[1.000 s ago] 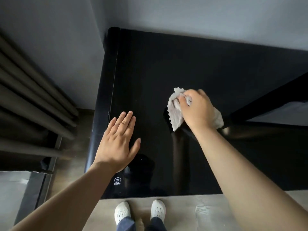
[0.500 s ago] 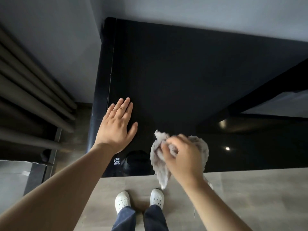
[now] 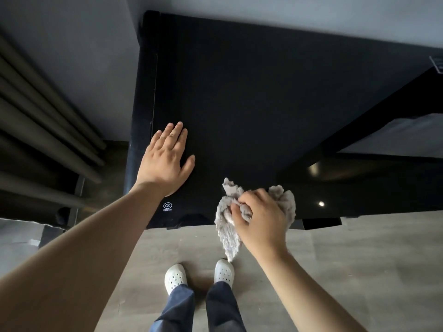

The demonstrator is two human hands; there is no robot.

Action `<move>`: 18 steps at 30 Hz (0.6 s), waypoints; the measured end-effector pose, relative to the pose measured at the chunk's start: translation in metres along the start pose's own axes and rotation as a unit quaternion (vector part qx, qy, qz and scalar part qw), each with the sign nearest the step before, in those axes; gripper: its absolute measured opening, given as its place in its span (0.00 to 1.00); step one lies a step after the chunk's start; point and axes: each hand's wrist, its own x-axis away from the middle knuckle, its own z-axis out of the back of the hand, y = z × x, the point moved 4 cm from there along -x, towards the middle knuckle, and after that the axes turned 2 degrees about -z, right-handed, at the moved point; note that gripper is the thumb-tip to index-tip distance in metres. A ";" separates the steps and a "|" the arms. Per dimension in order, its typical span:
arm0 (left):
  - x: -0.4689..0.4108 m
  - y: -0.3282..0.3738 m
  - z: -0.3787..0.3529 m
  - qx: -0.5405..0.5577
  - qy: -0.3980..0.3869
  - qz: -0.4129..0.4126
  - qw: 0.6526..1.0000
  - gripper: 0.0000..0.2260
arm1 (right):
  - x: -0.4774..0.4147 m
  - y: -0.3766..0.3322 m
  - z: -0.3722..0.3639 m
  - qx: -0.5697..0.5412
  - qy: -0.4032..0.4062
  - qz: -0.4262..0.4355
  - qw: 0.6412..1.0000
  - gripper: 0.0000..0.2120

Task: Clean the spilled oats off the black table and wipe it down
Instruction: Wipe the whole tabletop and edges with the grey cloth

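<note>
**Cloth drawn back to the near edge of the surface**

The grey cloth [image 3: 229, 236] is bunched in the right hand [image 3: 261, 219], whose fingers [image 3: 236, 210] are curled tightly round it. It is now held at the near edge of the black surface [image 3: 239, 104], and a loose tail hangs past that edge above the floor [image 3: 359, 259]. One second ago the cloth was pressed on the middle of the surface, so a full stroke toward the body has been made and the cloth has been stopped at the rim. No oats can be made out on the dark top, though small flecks would be hard to tell there. The left hand [image 3: 165, 161] has been kept flat near the left edge, just beyond the printed mark [image 3: 167, 205], with fingers straight and together and the thumb spread. The wiping is judged well advanced. Whether the right part has been covered cannot be told.
</note>
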 end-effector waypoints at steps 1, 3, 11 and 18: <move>0.000 0.000 0.000 0.001 -0.004 0.000 1.000 0.32 | 0.007 -0.001 0.002 -0.008 -0.031 0.001 0.999 0.07; 0.001 0.001 0.001 0.005 -0.006 0.000 1.000 0.32 | 0.017 -0.009 0.009 0.007 -0.110 0.003 0.994 0.06; -0.003 -0.005 0.011 0.065 0.012 0.020 0.998 0.26 | -0.055 -0.032 0.040 -0.076 -0.029 -0.053 0.995 0.07; -0.035 -0.054 0.020 0.062 0.051 0.088 0.993 0.27 | -0.156 -0.044 0.051 -0.127 0.075 -0.078 0.986 0.06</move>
